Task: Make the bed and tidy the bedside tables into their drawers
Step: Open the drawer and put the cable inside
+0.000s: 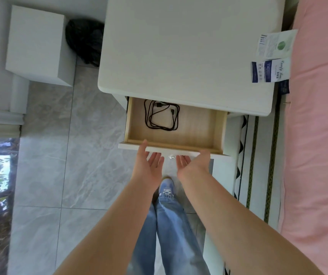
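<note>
A white bedside table (179, 52) stands below me with its top drawer (196, 132) pulled out. A coiled black cable (161, 116) lies in the drawer's left half on the wooden bottom. My left hand (149, 165) and my right hand (193, 165) are both at the drawer's white front panel (129, 146), palms turned up, fingers straight under its lower edge, thumbs at its top. A small metal knob (171, 156) shows between the hands. Two paper sachets, a green-and-white one (274, 44) and a blue-and-white one (268, 71), lie on the table's right edge.
The bed with a pink cover (318, 116) runs along the right. A white box (36, 44) and a black bag (85, 40) sit on the tiled floor to the left. My jeans and a blue shoe (166, 188) are under the drawer.
</note>
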Action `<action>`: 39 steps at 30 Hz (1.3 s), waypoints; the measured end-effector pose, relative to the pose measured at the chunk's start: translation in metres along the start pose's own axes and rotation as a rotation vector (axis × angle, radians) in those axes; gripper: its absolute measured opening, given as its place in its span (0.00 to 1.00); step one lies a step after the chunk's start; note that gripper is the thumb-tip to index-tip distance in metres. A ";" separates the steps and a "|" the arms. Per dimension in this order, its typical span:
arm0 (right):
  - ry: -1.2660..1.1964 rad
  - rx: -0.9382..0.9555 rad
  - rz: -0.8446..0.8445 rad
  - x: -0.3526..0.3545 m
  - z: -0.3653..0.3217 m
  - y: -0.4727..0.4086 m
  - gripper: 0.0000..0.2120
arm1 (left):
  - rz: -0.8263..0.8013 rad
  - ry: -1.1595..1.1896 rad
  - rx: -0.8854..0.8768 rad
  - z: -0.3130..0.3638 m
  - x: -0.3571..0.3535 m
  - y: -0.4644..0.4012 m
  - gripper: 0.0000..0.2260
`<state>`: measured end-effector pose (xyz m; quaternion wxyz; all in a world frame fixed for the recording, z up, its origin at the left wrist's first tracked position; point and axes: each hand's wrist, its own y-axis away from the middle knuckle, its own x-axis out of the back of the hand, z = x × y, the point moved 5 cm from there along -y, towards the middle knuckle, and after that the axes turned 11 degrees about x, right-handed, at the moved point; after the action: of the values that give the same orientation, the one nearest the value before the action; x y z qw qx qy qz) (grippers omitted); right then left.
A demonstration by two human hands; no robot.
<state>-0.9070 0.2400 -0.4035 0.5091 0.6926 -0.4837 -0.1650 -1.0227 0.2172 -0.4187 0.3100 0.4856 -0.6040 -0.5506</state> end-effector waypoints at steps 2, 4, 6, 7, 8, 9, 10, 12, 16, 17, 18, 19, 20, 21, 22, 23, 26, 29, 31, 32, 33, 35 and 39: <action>-0.045 -0.046 -0.107 -0.018 -0.016 0.007 0.15 | -0.031 0.014 0.013 0.009 -0.021 0.005 0.35; -0.105 -0.071 -0.195 -0.035 -0.032 0.011 0.14 | -0.038 -0.027 0.005 0.016 -0.045 0.011 0.38; -0.121 -0.086 -0.271 -0.049 -0.045 0.013 0.20 | -0.044 -0.088 -0.029 0.026 -0.067 0.016 0.42; -0.127 -0.086 -0.310 -0.055 -0.050 0.013 0.24 | -0.064 -0.118 -0.046 0.030 -0.077 0.018 0.43; -0.138 -0.087 -0.348 -0.061 -0.056 0.013 0.29 | -0.088 -0.159 -0.057 0.034 -0.086 0.020 0.44; -0.151 -0.091 -0.389 -0.067 -0.061 0.012 0.32 | -0.108 -0.211 -0.065 0.037 -0.095 0.022 0.44; -0.163 -0.101 -0.430 -0.072 -0.065 0.011 0.35 | -0.120 -0.267 -0.073 0.040 -0.102 0.023 0.44; -0.166 -0.120 -0.496 -0.083 -0.075 0.006 0.40 | -0.110 -0.366 -0.094 0.047 -0.115 0.020 0.44; -0.077 -0.065 -0.553 -0.102 -0.087 -0.001 0.43 | -0.003 -0.497 -0.150 0.066 -0.131 0.013 0.43; -0.030 -0.032 -0.555 -0.106 -0.088 -0.003 0.41 | 0.016 -0.517 -0.168 0.069 -0.133 0.011 0.41; 0.021 -0.009 -0.553 -0.110 -0.089 -0.005 0.39 | 0.036 -0.536 -0.189 0.070 -0.135 0.008 0.39; 0.073 0.009 -0.549 -0.114 -0.090 -0.007 0.37 | 0.048 -0.546 -0.215 0.071 -0.138 0.006 0.37; 0.123 0.027 -0.540 -0.115 -0.090 -0.010 0.35 | 0.055 -0.545 -0.242 0.070 -0.138 0.005 0.35; 0.157 0.045 -0.532 -0.117 -0.091 -0.013 0.32 | 0.058 -0.540 -0.272 0.069 -0.140 0.004 0.31; 0.173 0.062 -0.529 -0.118 -0.093 -0.015 0.30 | 0.058 -0.541 -0.296 0.069 -0.142 0.001 0.28; 0.183 0.078 -0.535 -0.118 -0.093 -0.018 0.28 | 0.059 -0.547 -0.316 0.068 -0.142 -0.001 0.25; 0.205 0.112 -0.589 -0.116 -0.092 -0.022 0.25 | 0.067 -0.596 -0.338 0.068 -0.140 -0.003 0.26; 0.169 0.104 -0.603 -0.117 -0.091 -0.024 0.22 | 0.067 -0.633 -0.332 0.070 -0.137 -0.004 0.27; 0.153 0.099 -0.606 -0.118 -0.093 -0.021 0.19 | 0.070 -0.644 -0.336 0.071 -0.138 -0.004 0.26; 0.151 0.097 -0.603 -0.117 -0.093 -0.020 0.18 | 0.076 -0.652 -0.339 0.072 -0.137 -0.003 0.26; 0.156 0.100 -0.595 -0.117 -0.092 -0.020 0.18 | 0.082 -0.655 -0.340 0.072 -0.136 -0.003 0.26; 0.164 0.108 -0.581 -0.116 -0.092 -0.020 0.18 | 0.091 -0.662 -0.342 0.072 -0.137 -0.004 0.24; 0.168 0.096 -0.570 -0.115 -0.093 -0.022 0.20 | 0.166 -0.666 -0.423 0.072 -0.137 -0.002 0.17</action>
<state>-0.8840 0.3876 -0.4126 0.4472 0.8349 -0.2333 -0.2203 -1.0419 0.3704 -0.4135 0.2339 0.1558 -0.5819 -0.7632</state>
